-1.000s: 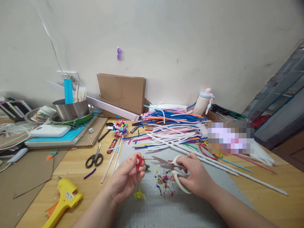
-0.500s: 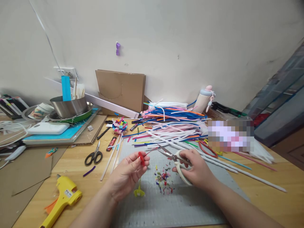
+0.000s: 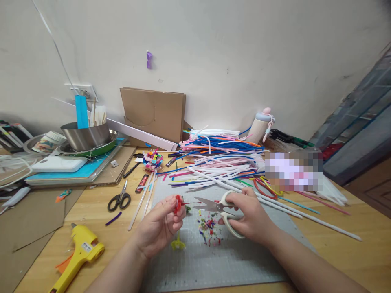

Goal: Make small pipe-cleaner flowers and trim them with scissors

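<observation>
Pinched in my left hand (image 3: pixel 163 224) is a red pipe cleaner (image 3: pixel 178 204), bent into a small looped shape, with a thin stem pointing right. My right hand (image 3: pixel 252 213) has its fingers through the white handles of a pair of scissors (image 3: pixel 214 205). The blades are apart and point left, close to the stem's tip; whether they touch it I cannot tell. Below the scissors lies a scatter of colourful clippings (image 3: pixel 209 228) on the grey cutting mat (image 3: pixel 244 268). A yellow pipe-cleaner piece (image 3: pixel 177 244) lies under my left hand, and something dark green shows behind its fingers.
A large pile of pipe cleaners (image 3: pixel 220 167) spreads behind the mat. Left are black-handled scissors (image 3: pixel 119 201), a yellow glue gun (image 3: pixel 81 252) and a pompom-covered ball (image 3: pixel 152 160). A metal bowl (image 3: pixel 87 136), cardboard (image 3: pixel 154 114) and a bottle (image 3: pixel 259 126) stand farther back.
The scissors have lowered slightly and turned more level, their blades still apart. My left hand has tilted the red piece so its stem lies nearly horizontal. The camera view has shifted a little.
</observation>
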The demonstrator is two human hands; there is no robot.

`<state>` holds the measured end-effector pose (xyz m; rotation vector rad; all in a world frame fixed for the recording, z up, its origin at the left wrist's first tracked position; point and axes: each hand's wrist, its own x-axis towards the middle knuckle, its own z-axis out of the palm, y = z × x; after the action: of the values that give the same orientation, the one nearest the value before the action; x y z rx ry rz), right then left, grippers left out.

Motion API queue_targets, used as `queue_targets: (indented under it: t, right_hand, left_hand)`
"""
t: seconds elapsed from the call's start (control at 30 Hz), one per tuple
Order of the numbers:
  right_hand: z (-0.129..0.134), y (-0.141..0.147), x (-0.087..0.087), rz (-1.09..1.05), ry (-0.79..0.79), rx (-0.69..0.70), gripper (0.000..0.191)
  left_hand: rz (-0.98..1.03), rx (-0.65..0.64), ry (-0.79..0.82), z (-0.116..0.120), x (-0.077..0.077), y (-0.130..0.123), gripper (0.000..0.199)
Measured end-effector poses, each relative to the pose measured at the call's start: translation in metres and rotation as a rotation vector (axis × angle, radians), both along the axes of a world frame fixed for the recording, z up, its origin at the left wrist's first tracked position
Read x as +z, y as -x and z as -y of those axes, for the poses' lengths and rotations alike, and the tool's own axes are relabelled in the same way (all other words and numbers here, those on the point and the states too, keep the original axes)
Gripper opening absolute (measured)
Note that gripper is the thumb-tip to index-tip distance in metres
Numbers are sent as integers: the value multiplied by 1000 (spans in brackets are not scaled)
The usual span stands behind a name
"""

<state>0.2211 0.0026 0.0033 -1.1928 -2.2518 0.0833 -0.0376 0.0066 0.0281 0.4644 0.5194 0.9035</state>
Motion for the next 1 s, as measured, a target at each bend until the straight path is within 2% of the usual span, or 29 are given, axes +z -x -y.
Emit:
queue_targets:
  t: [0.2, 0.57, 1.0]
  right_hand:
    - [-1, 1, 0, 3, 17, -1, 21]
    - [2, 5, 3, 16, 145, 51, 22]
    - [4, 5, 4, 19, 135, 54, 16]
  left_hand:
    - [11, -39, -19, 1, -1, 1, 14]
    - [24, -105, -65, 0, -2, -1, 10]
    - [-14, -117, -111, 1, -1, 0, 8]
